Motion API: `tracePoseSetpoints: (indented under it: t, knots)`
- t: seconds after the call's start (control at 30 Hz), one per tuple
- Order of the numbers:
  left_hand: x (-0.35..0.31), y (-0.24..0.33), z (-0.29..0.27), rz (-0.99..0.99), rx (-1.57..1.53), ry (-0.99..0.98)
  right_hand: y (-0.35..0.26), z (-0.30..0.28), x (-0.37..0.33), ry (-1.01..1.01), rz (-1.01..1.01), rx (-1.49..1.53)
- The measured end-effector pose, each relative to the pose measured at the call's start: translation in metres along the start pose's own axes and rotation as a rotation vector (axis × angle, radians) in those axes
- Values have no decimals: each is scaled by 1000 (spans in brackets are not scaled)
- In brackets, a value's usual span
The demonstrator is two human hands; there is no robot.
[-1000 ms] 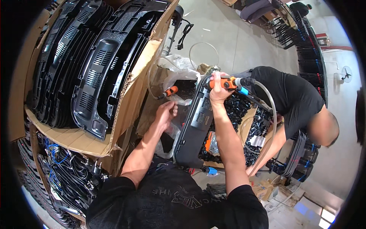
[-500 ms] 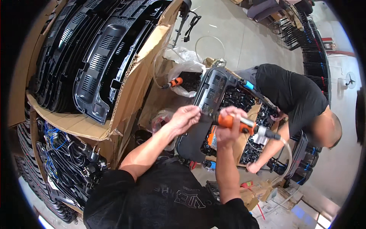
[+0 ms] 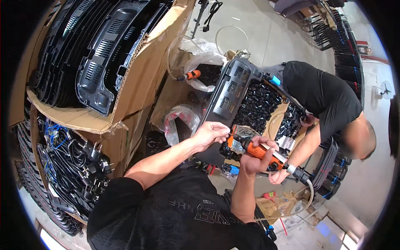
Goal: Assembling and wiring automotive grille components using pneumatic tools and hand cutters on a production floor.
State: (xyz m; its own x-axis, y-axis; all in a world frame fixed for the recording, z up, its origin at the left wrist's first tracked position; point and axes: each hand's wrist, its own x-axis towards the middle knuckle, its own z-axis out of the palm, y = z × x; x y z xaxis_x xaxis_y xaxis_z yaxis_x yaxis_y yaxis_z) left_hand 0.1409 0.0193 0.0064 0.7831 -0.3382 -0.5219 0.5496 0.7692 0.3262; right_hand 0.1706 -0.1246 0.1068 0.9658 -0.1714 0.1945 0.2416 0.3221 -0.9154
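My right hand (image 3: 255, 160) is wrapped round an orange air screwdriver (image 3: 257, 151), which has a clear hose at its rear end. The tool's tip points left toward my left hand (image 3: 211, 135). The left thumb and fingertips are pinched together beside that tip; whatever is between them is too small to make out. Just beyond both hands lies a long black vented panel (image 3: 230, 93), tilted across the work area.
Small black parts fill a box (image 3: 258, 104) right of the panel. Another orange air screwdriver (image 3: 192, 75) hangs by a plastic-lined bag. Stacked black panels (image 3: 106, 54) and coiled power cords (image 3: 79, 166) stand left. A co-worker (image 3: 321, 91) bends over at right.
The screwdriver and my right hand have moved right and down, and the tool now slants. My left hand has shifted slightly right and lower. The co-worker's near hand has shifted little.
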Motion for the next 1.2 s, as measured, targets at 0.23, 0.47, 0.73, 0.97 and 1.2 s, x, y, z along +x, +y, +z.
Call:
tracePoseSetpoints:
  t: [0.23,0.47,0.73,0.97,1.2]
  knots:
    - [-14,-12,8,-181,22,-138,-24,-18,-23,21,-6,-14]
    - [-42,30,-16,-34,725,47,-53,-51,-58,79,-11,-2]
    - [-16,15,-129,-88,1011,286,-81,-101,-112,172,20,74]
    - [18,-40,-205,204,1852,446,-93,-141,-147,223,32,48]
    - [-12,18,-13,578,1721,606,-100,-167,-188,533,-13,-5]
